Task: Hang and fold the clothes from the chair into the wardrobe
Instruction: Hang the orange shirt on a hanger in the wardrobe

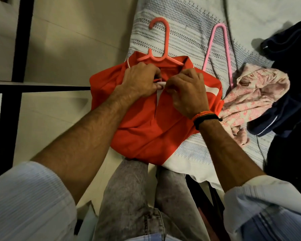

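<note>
Red shirt (146,122) lies flat on the bed (189,32), front up, at the bed's near-left corner; its hem hangs just past the bed edge toward the person's knees, its left sleeve reaches the bed's left edge, floor beyond. Coral hanger (161,47) sits in the shirt's neck, arms under the collar, hook pointing away from the person onto bare bedspread. Shirt: solid red, white piping at the left shoulder, white patch at the right side, white-lined placket open below the collar. Left hand (141,79) and right hand (188,91) meet at the placket just below the collar, fingers curled, each pinching the shirt fabric at the opening; fingertips nearly touching each other. Right of the shirt: pink hanger (217,54) lying flat, its lower end under a crumpled pink floral garment (255,94) that touches the shirt's right sleeve. Further right of that, dark navy garment (288,75) in a heap, overlapping the floral one. Open bedspread above the shirt around the coral hook and between the two hangers. Left of the shirt, dark frame bars (24,39) over pale floor. Count: 2 hangers, 3 garments, 2 hands. Right wrist wears orange and black bands (205,117).
</note>
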`<state>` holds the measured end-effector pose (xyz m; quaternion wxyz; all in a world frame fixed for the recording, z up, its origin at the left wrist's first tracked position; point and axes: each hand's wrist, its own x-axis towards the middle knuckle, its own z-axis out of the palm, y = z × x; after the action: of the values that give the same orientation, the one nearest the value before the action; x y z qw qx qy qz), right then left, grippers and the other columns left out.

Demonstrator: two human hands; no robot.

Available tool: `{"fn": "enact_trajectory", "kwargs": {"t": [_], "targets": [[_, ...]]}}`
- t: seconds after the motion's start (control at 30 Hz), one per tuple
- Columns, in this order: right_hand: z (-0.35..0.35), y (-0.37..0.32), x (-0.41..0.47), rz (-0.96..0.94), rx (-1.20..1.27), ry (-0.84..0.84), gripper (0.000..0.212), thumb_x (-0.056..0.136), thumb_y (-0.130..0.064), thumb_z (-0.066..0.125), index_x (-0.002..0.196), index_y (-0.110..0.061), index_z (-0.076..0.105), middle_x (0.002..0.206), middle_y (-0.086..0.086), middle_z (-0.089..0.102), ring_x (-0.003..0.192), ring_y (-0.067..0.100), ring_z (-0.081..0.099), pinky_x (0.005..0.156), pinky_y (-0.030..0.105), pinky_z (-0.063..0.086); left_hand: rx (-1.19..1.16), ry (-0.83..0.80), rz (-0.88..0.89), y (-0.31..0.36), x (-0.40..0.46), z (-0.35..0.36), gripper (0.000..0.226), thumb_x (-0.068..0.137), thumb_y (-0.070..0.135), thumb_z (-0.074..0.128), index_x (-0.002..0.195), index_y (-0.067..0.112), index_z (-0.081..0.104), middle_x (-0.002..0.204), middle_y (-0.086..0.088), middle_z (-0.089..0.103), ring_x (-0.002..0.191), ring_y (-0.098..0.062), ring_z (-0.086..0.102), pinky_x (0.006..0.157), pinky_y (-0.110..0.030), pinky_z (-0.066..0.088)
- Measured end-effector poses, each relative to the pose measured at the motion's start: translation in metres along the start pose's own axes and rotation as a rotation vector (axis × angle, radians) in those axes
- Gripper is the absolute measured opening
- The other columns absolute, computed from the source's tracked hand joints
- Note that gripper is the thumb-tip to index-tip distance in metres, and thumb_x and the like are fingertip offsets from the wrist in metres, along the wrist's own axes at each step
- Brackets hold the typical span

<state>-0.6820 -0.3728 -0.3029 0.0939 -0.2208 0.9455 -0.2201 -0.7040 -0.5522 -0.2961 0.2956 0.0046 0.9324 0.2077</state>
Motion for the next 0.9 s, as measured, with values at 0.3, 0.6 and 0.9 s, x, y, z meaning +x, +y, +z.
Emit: {"fn": "enact_trajectory", "kwargs": {"t": [0.3, 0.6, 0.9], "targets": [[0.003, -0.003, 0.001, -0.071, 0.008, -0.017, 0.015, 0.088, -0.03, 0.061, 0.09, -0.023, 0.073, 0.082, -0.004, 0.066, 0.087, 0.028, 0.054, 0.078, 0.037, 0.03, -0.491, -0.129, -0.198, 0.007, 0.01, 0.003, 0.006, 0.088, 0.023, 0.072, 0.089, 0.019, 0.076, 0.075, 0.0, 0.072, 0.051, -0.008, 0.06, 0.056, -0.022, 0.052], [0.006, -0.005, 0.0, 0.028, 0.115, 0.04, 0.01, 0.084, -0.028, 0.067, 0.089, -0.022, 0.074, 0.086, -0.005, 0.07, 0.087, 0.025, 0.055, 0.073, 0.039, 0.036, -0.601, -0.24, -0.278, 0.004, 0.009, -0.005, 0.015, 0.091, 0.025, 0.068, 0.104, 0.022, 0.06, 0.074, 0.001, 0.062, 0.051, -0.009, 0.051, 0.042, -0.021, 0.035], [0.001, -0.002, 0.001, 0.097, 0.252, -0.046, 0.021, 0.077, -0.028, 0.066, 0.095, -0.027, 0.076, 0.086, -0.011, 0.072, 0.084, 0.02, 0.053, 0.069, 0.035, 0.043, -0.724, -0.314, -0.314, 0.002, -0.005, -0.009, 0.054, 0.079, -0.003, 0.063, 0.128, 0.014, 0.049, 0.093, -0.01, 0.063, 0.056, -0.011, 0.049, 0.047, -0.026, 0.032]]}}
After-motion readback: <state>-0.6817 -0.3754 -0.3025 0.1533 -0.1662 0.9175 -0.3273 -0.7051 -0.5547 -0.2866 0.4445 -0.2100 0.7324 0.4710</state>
